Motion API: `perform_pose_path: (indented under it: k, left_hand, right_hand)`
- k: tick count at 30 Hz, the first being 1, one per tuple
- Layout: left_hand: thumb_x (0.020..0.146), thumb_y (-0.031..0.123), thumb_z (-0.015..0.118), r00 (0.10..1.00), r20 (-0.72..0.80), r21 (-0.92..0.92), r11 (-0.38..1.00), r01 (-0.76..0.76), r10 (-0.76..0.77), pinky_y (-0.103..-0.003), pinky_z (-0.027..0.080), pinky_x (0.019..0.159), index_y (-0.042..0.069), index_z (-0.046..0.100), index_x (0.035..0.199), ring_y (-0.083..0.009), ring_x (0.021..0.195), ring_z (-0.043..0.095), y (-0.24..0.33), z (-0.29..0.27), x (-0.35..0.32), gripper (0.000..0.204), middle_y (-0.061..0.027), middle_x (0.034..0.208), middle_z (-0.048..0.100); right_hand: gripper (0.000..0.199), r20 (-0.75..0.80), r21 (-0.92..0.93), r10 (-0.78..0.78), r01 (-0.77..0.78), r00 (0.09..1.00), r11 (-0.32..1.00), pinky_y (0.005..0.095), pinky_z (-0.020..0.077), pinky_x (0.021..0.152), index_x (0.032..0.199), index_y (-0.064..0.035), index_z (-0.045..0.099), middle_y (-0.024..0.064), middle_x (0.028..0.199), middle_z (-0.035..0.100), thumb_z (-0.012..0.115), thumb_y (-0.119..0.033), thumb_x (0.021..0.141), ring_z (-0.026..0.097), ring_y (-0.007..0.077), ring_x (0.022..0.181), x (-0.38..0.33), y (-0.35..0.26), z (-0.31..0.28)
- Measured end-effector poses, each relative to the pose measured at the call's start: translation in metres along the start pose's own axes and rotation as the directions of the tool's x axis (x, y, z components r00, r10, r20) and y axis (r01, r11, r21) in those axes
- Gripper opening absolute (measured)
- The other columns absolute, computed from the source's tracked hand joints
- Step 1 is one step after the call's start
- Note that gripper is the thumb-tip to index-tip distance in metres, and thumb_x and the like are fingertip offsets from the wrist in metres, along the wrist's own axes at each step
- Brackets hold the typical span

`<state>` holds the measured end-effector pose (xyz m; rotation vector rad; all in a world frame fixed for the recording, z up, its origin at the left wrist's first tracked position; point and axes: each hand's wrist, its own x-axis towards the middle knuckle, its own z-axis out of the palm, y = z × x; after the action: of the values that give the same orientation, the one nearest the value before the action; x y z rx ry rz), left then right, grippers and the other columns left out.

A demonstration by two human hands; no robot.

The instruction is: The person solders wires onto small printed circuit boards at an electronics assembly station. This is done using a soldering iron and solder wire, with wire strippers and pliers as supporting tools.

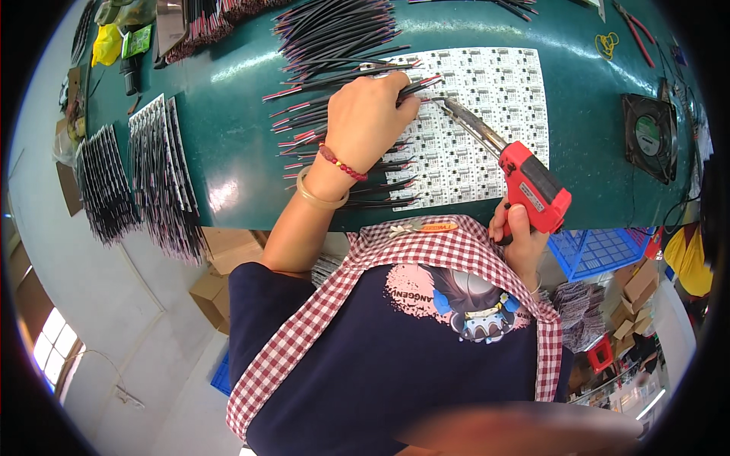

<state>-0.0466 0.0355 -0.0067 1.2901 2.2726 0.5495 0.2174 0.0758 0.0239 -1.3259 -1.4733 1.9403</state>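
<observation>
My left hand pinches a thin black wire with red and black ends and holds it down on a white panel of small circuit boards on the green table. A red soldering gun sits in my right hand, near the table's front edge. Its long metal tip reaches to the wire end beside my left fingers. Several wires lie attached along the panel's left side under my left wrist, which wears a red bead bracelet and a bangle.
A heap of loose black wires lies at the table's far side. Finished wire bundles hang over the left edge. A small black fan stands at the right, red-handled cutters behind it. A blue crate and cardboard boxes sit below.
</observation>
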Motion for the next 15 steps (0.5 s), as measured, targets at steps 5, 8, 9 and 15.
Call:
perform_pose_path:
  k: [5, 8, 9, 15]
  left_hand:
    - [0.079, 0.026, 0.067, 1.0, -0.018, 0.025, 0.999, -0.02, 0.021, -0.043, 0.048, 0.056, 0.004, 0.064, 0.077, -0.0358, 0.061, 0.061, 0.0006, 0.001, 0.0002, 0.022, -0.0165, 0.063, 0.062]
    - [0.079, 0.024, 0.066, 0.998, -0.054, 0.04, 0.998, -0.043, 0.045, -0.043, 0.049, 0.054, 0.004, 0.064, 0.073, -0.0342, 0.06, 0.062, -0.001, 0.0025, -0.0004, 0.021, -0.0154, 0.06, 0.061]
    - [0.079, 0.024, 0.066, 0.997, -0.058, 0.04, 0.998, -0.044, 0.046, -0.043, 0.049, 0.054, 0.004, 0.064, 0.073, -0.0341, 0.059, 0.062, -0.0012, 0.0031, -0.0002, 0.021, -0.0154, 0.061, 0.061]
    - [0.079, 0.024, 0.067, 0.998, -0.043, 0.044, 0.998, -0.034, 0.036, -0.043, 0.049, 0.053, 0.004, 0.064, 0.073, -0.034, 0.059, 0.062, 0.0005, 0.0026, -0.001, 0.021, -0.0153, 0.061, 0.062]
  right_hand:
    - [0.026, -0.037, 0.042, 0.039, -0.037, 0.999, 0.998, 0.0245, 0.0386, 0.05, 0.076, -0.0002, 0.055, 0.0029, 0.062, 0.052, 0.056, -0.019, 0.094, 0.049, 0.0094, 0.053, -0.0015, -0.0039, 0.0038]
    - [0.025, -0.047, 0.017, 0.042, -0.042, 0.998, 0.999, 0.0247, 0.0387, 0.05, 0.077, -0.0002, 0.055, 0.0031, 0.062, 0.052, 0.056, -0.019, 0.094, 0.049, 0.0094, 0.053, -0.0034, -0.007, 0.0056]
    - [0.025, -0.049, -0.005, 0.039, -0.04, 0.998, 0.999, 0.0247, 0.0387, 0.05, 0.077, -0.0001, 0.055, 0.0033, 0.062, 0.053, 0.056, -0.019, 0.094, 0.049, 0.0095, 0.053, -0.0037, -0.0083, 0.0058]
    - [0.041, -0.041, 0.021, -0.01, 0.011, 0.999, 1.0, 0.0254, 0.0382, 0.048, 0.119, 0.0047, 0.052, 0.0054, 0.065, 0.052, 0.058, -0.026, 0.092, 0.046, 0.0114, 0.051, -0.0047, -0.0011, -0.0004]
